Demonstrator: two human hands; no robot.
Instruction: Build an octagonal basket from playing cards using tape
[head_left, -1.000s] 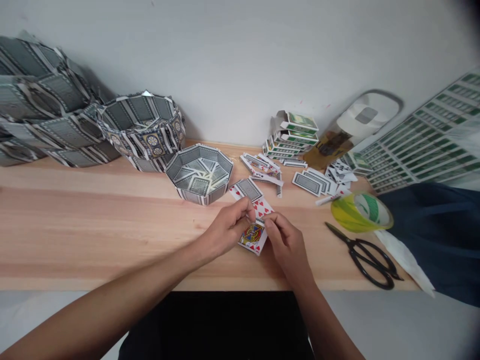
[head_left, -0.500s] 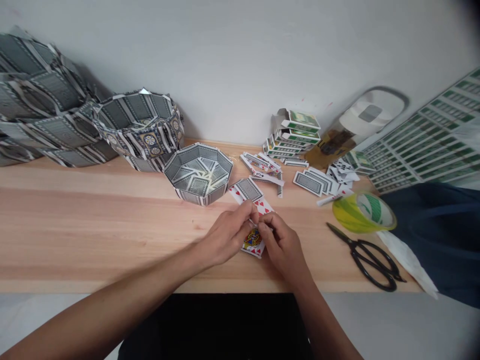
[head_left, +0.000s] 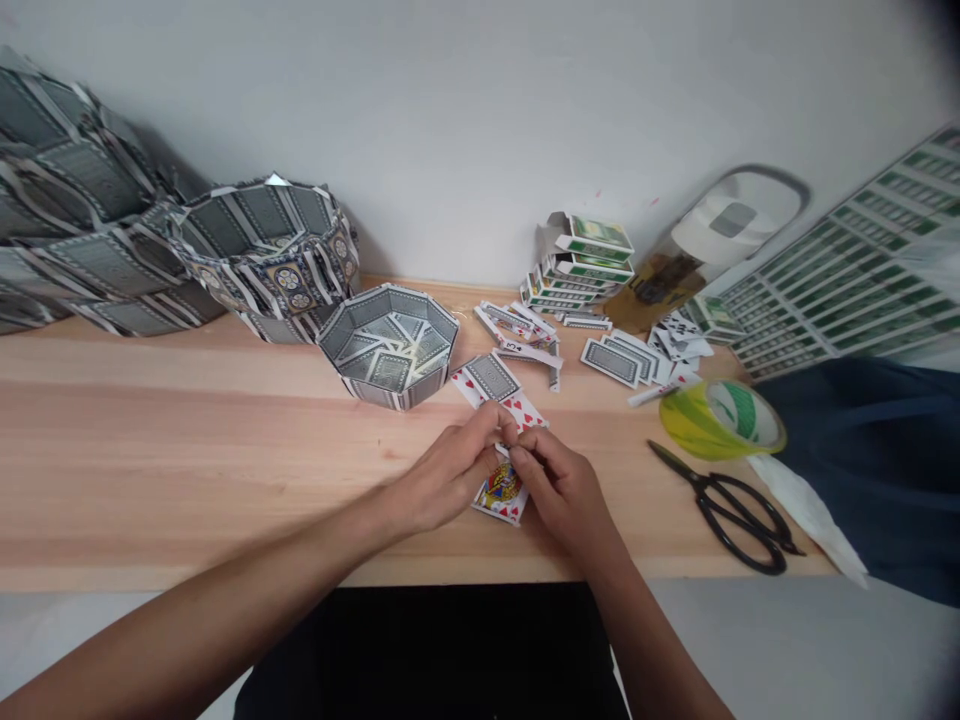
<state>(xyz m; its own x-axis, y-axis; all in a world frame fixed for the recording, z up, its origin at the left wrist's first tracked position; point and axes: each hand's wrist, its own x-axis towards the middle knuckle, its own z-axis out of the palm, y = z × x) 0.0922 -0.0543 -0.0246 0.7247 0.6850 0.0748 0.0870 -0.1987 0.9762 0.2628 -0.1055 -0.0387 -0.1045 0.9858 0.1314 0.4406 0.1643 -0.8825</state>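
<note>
My left hand [head_left: 457, 465] and my right hand [head_left: 559, 485] meet over the front middle of the bench, fingertips nearly touching. Both are closed in a pinch on a playing card whose white edge shows between them; the fingers hide most of it. Below the fingertips a folded face card [head_left: 501, 490] with red hearts lies face up. Just beyond the hands are a hearts card [head_left: 525, 411] and a grey-backed card [head_left: 491, 378], overlapping. An octagonal bowl made of cards [head_left: 390, 345] stands to the left of these.
Taller card baskets [head_left: 262, 255] stand at the left. Against the wall are folded cards [head_left: 517, 325], card boxes [head_left: 581, 270] and a bottle [head_left: 667, 270]. Loose cards [head_left: 622, 360], yellow tape [head_left: 697, 420], black scissors [head_left: 720, 505] and dark cloth [head_left: 862, 450] lie at the right.
The whole view has shifted slightly, so things sit a little further left. My hands keep their pinch, and a bit more of the face card shows beneath them.
</note>
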